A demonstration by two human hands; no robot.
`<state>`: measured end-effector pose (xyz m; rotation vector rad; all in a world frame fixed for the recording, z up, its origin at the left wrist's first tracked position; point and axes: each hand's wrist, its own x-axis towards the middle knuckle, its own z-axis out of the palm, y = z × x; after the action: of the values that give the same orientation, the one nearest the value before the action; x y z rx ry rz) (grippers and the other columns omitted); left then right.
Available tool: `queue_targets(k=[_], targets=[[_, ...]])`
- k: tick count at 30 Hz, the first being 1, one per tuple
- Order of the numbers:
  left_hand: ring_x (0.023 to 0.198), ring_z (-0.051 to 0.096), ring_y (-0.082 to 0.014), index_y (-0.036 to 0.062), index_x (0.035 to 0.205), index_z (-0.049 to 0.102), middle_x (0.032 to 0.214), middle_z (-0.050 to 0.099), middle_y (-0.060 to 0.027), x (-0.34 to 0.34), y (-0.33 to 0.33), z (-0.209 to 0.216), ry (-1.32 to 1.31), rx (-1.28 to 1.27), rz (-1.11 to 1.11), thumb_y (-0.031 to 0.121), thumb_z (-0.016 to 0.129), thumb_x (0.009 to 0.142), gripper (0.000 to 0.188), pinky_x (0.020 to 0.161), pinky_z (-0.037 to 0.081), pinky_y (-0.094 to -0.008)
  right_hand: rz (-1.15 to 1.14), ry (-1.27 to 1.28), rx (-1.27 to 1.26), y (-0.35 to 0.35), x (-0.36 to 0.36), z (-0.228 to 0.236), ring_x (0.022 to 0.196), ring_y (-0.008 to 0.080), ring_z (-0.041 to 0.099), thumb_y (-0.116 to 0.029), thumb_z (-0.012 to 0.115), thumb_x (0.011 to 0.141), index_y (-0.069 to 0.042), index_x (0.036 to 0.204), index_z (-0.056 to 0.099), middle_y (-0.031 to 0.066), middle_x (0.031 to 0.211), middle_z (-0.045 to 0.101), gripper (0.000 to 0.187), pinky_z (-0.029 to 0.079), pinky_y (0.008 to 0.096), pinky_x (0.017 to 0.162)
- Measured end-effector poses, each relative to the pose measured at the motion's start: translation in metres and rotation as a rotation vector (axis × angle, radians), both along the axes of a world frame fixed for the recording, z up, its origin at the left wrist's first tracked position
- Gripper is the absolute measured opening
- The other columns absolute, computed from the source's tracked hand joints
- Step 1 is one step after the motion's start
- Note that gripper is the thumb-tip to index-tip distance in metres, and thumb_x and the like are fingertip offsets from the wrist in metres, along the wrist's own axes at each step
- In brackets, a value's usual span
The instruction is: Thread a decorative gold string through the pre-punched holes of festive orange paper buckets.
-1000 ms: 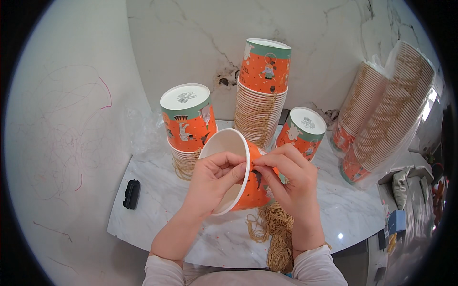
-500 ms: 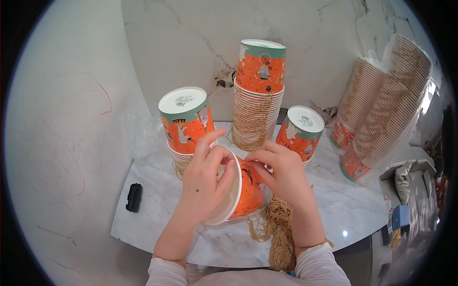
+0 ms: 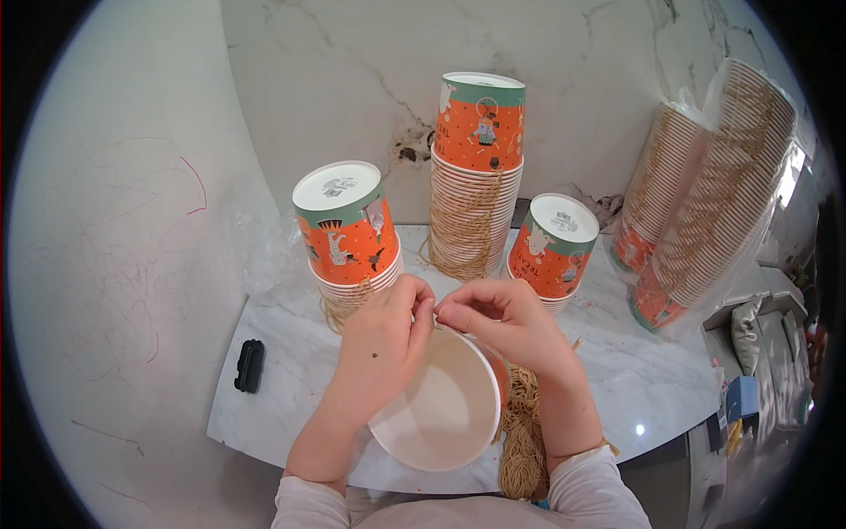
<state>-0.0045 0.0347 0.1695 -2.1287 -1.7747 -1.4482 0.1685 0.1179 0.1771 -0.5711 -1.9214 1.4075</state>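
A round paper bucket (image 3: 436, 410), white inside and orange outside, stands between my forearms with its open mouth turned up toward me. At its far rim my left hand (image 3: 388, 331) is closed in a pinch, with thumb and forefinger together. My right hand (image 3: 498, 317) pinches just beside it, fingertips almost meeting the left ones. What lies between the fingertips is too small to make out. A bundle of tan cord (image 3: 522, 450) lies on the table by my right forearm, partly behind the bucket.
Upside-down stacks of orange buckets with tan cords stand at the left (image 3: 339, 229), the middle (image 3: 480, 132) and the right (image 3: 551, 256). Plastic-wrapped stacks (image 3: 723, 185) lean at far right. A small black case (image 3: 249, 366) lies left on the marble table (image 3: 643, 379).
The bucket has tipped from lying sideways to mouth up. My left hand has drawn its raised forefinger in, and both hands have come together at the rim.
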Motion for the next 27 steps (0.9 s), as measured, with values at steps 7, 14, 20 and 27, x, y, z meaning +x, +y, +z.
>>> queue_targets(k=[7, 14, 20, 27], targets=[[0.073, 0.066, -0.022, -0.0014, 0.1, 0.057, 0.082, 0.065, -0.0125, -0.004, -0.005, 0.005, -0.164, -0.281, -0.117, 0.003, 0.058, 0.097, 0.005, 0.067, 0.051, -0.0339, 0.042, -0.141, 0.034, 0.004, 0.002, -0.004, 0.074, 0.0062, 0.065, -0.012, 0.077, 0.088, 0.003, 0.094, 0.074, 0.0032, 0.081, 0.072, 0.017, 0.054, 0.0239, 0.069], [0.097, 0.067, -0.0174, 0.002, 0.121, 0.056, 0.108, 0.068, -0.0085, -0.021, 0.008, -0.004, -0.259, -0.394, -0.302, 0.001, 0.055, 0.097, 0.024, 0.082, 0.053, -0.0319, 0.105, -0.172, 0.122, 0.007, 0.008, -0.002, 0.076, 0.0094, 0.067, -0.011, 0.075, 0.086, 0.001, 0.093, 0.075, 0.0047, 0.081, 0.073, 0.014, 0.055, 0.0269, 0.072], [0.108, 0.067, -0.0217, 0.0006, 0.137, 0.049, 0.121, 0.066, -0.0103, -0.027, 0.018, -0.015, -0.387, -0.433, -0.69, 0.001, 0.053, 0.095, 0.042, 0.095, 0.051, -0.034, 0.163, -0.184, 0.128, 0.001, 0.014, 0.007, 0.081, 0.0069, 0.066, -0.005, 0.075, 0.084, 0.002, 0.091, 0.075, 0.0023, 0.085, 0.073, 0.01, 0.054, 0.0249, 0.077], [0.097, 0.068, -0.014, 0.0001, 0.127, 0.058, 0.105, 0.07, -0.0067, -0.032, 0.02, -0.011, -0.37, -0.633, -0.658, 0.01, 0.054, 0.101, 0.028, 0.087, 0.054, -0.0322, 0.196, -0.172, 0.133, -0.002, 0.014, 0.007, 0.077, 0.0084, 0.067, -0.008, 0.074, 0.084, 0.0, 0.091, 0.074, 0.002, 0.08, 0.072, 0.01, 0.055, 0.0264, 0.073]])
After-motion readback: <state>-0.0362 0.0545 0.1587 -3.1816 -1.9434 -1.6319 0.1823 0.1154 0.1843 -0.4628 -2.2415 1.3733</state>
